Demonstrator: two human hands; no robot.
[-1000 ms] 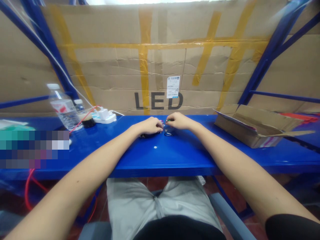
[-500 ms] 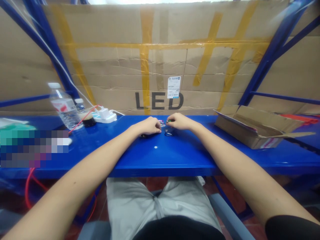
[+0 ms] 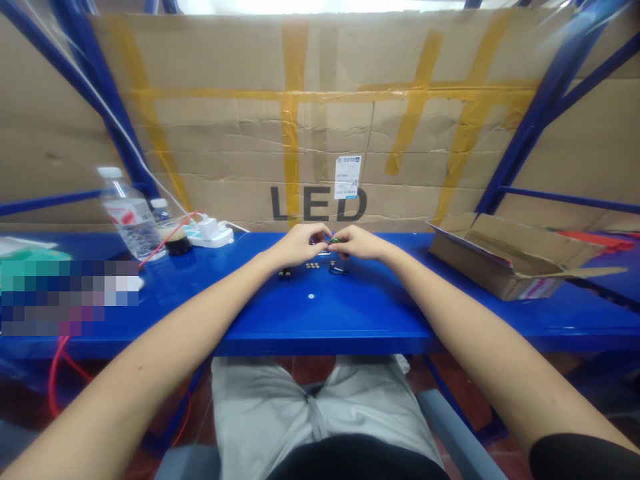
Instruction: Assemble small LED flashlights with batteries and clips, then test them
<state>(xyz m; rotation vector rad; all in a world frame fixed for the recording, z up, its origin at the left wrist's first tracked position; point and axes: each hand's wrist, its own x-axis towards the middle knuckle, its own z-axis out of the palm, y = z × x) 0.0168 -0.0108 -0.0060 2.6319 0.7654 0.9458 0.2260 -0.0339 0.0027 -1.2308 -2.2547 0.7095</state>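
My right hand (image 3: 361,243) pinches a small green carabiner (image 3: 335,241) between thumb and fingers. My left hand (image 3: 299,244) meets it from the other side, its fingers curled and their tips close to the green piece; what they hold is too small to make out. Just below the hands, a dark carabiner-like clip (image 3: 338,270) lies on the blue table (image 3: 370,310). Several small metallic pieces (image 3: 313,265) sit in a short row left of it. Some small dark pieces (image 3: 285,273) lie under my left wrist. Other clips behind the fingers are mostly hidden.
An open cardboard box (image 3: 520,267) stands on the right. To the left are a water bottle (image 3: 129,217), a smaller bottle with dark liquid (image 3: 176,241) and a white power strip (image 3: 213,235). A large cardboard sheet (image 3: 240,153) forms the back wall.
My left hand has lifted off the table and moved up and right to my right hand, uncovering the row of small metallic pieces. The green carabiner has shifted slightly left.
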